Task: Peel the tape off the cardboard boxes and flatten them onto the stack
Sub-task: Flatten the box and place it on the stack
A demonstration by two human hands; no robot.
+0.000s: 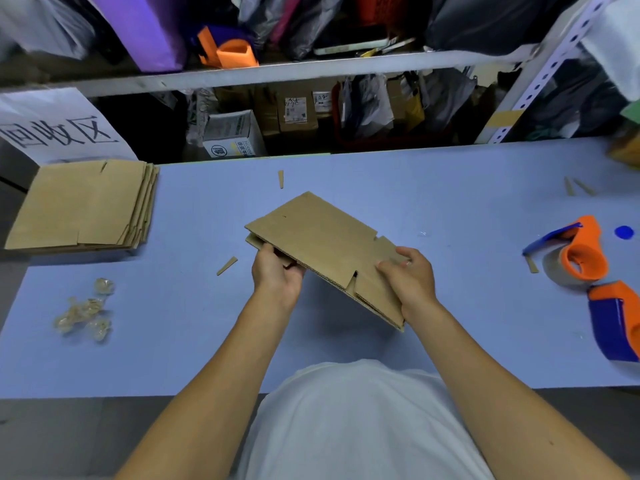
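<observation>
1. The person is holding one flattened box above the middle of the blue desk, tilted, with its far corner higher than its near corner.
2. The left hand is gripping the left edge, its fingers curled under the cardboard. The right hand is pinching the near right flap, thumb on top.
3. No tape is showing on this box, so the peeling seems finished for it.
4. A stack of flat boxes is lying at the far left of the desk, well apart from the held box.
5. Crumpled balls of tape are lying near the left edge, which suggests several boxes are already done.
6. What is left, I think, is carrying this box to the stack. I cannot see any other box waiting.
</observation>
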